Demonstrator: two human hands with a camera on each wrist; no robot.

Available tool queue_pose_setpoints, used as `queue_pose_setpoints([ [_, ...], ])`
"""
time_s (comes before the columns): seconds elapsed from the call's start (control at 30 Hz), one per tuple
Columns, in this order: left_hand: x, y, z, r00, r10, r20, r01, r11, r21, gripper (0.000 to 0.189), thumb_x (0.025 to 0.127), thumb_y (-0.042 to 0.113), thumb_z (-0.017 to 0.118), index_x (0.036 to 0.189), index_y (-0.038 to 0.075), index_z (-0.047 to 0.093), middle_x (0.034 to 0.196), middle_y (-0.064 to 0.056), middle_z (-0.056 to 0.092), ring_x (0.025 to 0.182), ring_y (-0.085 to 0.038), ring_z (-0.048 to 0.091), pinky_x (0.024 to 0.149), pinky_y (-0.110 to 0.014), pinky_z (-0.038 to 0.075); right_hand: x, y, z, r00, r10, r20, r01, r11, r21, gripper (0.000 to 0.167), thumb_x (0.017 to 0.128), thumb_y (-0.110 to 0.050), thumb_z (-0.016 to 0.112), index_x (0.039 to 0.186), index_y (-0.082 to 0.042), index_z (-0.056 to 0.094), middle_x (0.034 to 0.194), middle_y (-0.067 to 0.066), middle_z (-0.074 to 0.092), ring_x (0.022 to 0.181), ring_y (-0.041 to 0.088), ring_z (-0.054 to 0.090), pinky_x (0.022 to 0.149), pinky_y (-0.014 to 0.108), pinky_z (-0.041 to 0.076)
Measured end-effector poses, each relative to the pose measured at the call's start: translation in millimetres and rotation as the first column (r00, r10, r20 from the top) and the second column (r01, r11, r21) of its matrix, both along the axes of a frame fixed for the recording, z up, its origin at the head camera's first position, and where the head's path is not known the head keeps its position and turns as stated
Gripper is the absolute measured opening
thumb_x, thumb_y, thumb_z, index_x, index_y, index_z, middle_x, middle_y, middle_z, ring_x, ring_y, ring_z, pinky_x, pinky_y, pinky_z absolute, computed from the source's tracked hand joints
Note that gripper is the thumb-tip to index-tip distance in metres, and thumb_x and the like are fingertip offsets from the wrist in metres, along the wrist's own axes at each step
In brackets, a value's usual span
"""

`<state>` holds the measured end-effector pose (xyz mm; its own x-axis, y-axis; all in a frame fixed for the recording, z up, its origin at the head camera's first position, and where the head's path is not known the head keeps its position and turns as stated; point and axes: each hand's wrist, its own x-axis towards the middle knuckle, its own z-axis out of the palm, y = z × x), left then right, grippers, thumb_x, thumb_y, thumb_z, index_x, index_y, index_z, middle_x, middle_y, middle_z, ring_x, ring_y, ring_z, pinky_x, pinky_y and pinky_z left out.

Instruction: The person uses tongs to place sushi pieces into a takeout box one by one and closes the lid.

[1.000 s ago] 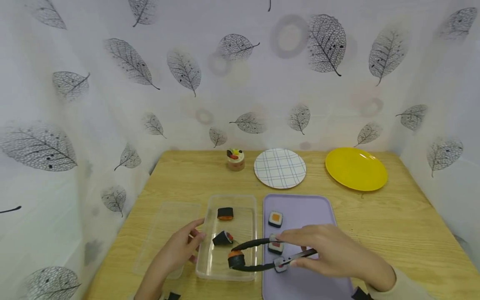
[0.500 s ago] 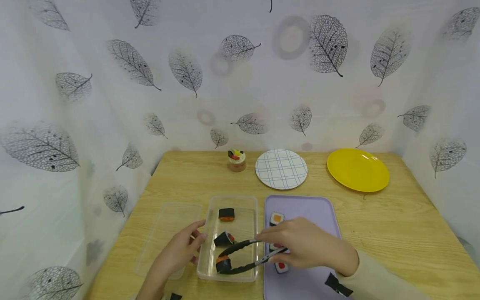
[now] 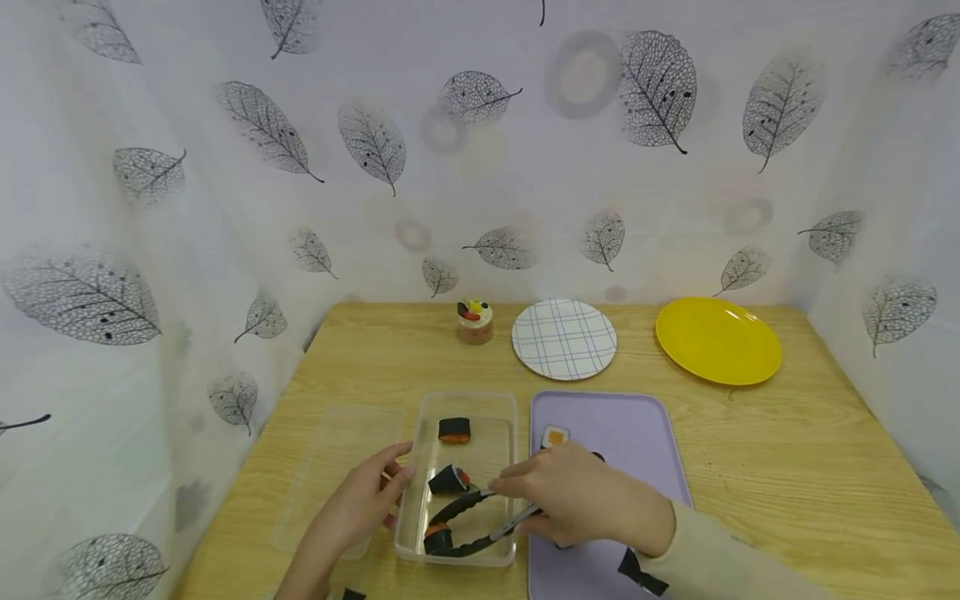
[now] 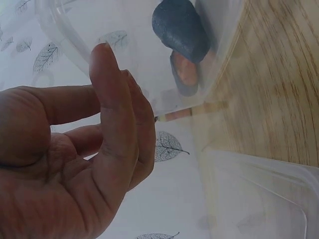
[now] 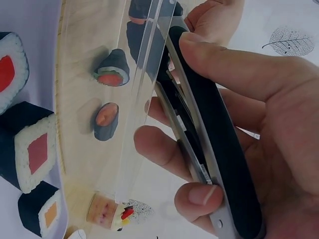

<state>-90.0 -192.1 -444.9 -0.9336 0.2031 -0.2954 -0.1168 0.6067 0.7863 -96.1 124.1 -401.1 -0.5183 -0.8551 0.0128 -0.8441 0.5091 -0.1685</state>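
Observation:
My right hand (image 3: pixel 581 496) grips a pair of tongs (image 3: pixel 459 505) with black tips and metal handles. Between the tips, low in the near left corner of a clear plastic container (image 3: pixel 491 450), is an orange-topped sushi piece (image 3: pixel 437 542) wrapped in black. Two more pieces lie in that container: a cone-shaped hand roll (image 3: pixel 444 481) in the middle and an orange-topped sushi (image 3: pixel 454 430) farther back. My left hand (image 3: pixel 363 504) is at the container's left wall, its fingers loosely bent; in the left wrist view the fingers (image 4: pixel 112 109) curl around nothing.
Right of the container lies a lilac tray (image 3: pixel 637 417) with several square sushi rolls (image 5: pixel 37 149), partly hidden by my right hand. A clear lid (image 3: pixel 341 442) lies on the left. Behind stand a small cake (image 3: pixel 476 325), a checked plate (image 3: pixel 564 339) and a yellow plate (image 3: pixel 717 340).
My right hand has moved left with the tongs, carrying the orange-topped sushi from the container's right part to its near left corner. My left hand has stayed at the container's left side.

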Motion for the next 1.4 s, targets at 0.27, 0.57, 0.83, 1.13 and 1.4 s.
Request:
queue_pose_setpoints([
  [0.27, 0.9, 1.0, 0.9, 1.000, 0.004, 0.002, -0.004, 1.000, 0.000, 0.050, 0.109, 0.016, 0.058, 0.155, 0.002, 0.047, 0.108, -0.018, 0.063, 0.075, -0.020, 0.063, 0.053, -0.027, 0.062, -0.9, -2, -4.0, 1.000, -0.006, -0.002, 0.006, 1.000, 0.005, 0.051, 0.089, -0.040, 0.084, 0.137, -0.026, 0.070, 0.132, -0.008, 0.074, 0.108, 0.008, 0.075, 0.069, 0.025, 0.061],
  [0.57, 1.2, 1.6, 1.3, 1.000, 0.004, 0.000, -0.004, 1.000, 0.008, 0.050, 0.109, 0.017, 0.058, 0.156, 0.003, 0.046, 0.109, -0.018, 0.063, 0.076, -0.021, 0.062, 0.053, -0.027, 0.062, 1.4, 17, -5.0, 0.997, -0.063, 0.055, 0.068, 0.993, -0.097, 0.057, 0.090, -0.039, 0.084, 0.142, -0.027, 0.066, 0.138, -0.004, 0.072, 0.114, 0.014, 0.074, 0.077, 0.031, 0.066],
  [0.83, 2.6, 0.2, 1.0, 1.000, -0.006, -0.005, 0.006, 1.000, 0.010, 0.051, 0.109, 0.018, 0.058, 0.156, 0.002, 0.045, 0.110, -0.018, 0.062, 0.077, -0.022, 0.061, 0.053, -0.026, 0.062, 3.9, 53, -9.2, 0.982, -0.187, 0.032, 0.189, 0.952, -0.239, 0.065, 0.089, -0.045, 0.083, 0.147, -0.026, 0.062, 0.138, -0.005, 0.071, 0.110, 0.012, 0.074, 0.087, 0.036, 0.066],
  [1.13, 4.2, 0.2, 0.4, 1.000, -0.002, 0.003, 0.002, 1.000, 0.015, 0.051, 0.109, 0.017, 0.058, 0.156, 0.001, 0.045, 0.111, -0.019, 0.062, 0.076, -0.023, 0.062, 0.054, -0.027, 0.062, 6.9, 104, -15.4, 0.951, -0.307, 0.031, 0.301, 0.900, -0.315, 0.068, 0.088, -0.039, 0.086, 0.148, -0.021, 0.061, 0.142, -0.001, 0.069, 0.094, 0.002, 0.067, 0.077, 0.025, 0.062],
  [1.4, 2.4, 0.2, 1.2, 1.000, -0.003, -0.006, 0.003, 1.000, 0.005, 0.050, 0.109, 0.017, 0.058, 0.156, 0.002, 0.046, 0.112, -0.019, 0.063, 0.074, -0.023, 0.063, 0.054, -0.028, 0.062, 5.3, 136, -31.9, 0.892, -0.443, 0.092, 0.449, 0.842, -0.300, 0.070, 0.084, -0.037, 0.089, 0.146, -0.021, 0.062, 0.125, -0.004, 0.074, 0.078, -0.005, 0.049, 0.059, 0.014, 0.042],
])
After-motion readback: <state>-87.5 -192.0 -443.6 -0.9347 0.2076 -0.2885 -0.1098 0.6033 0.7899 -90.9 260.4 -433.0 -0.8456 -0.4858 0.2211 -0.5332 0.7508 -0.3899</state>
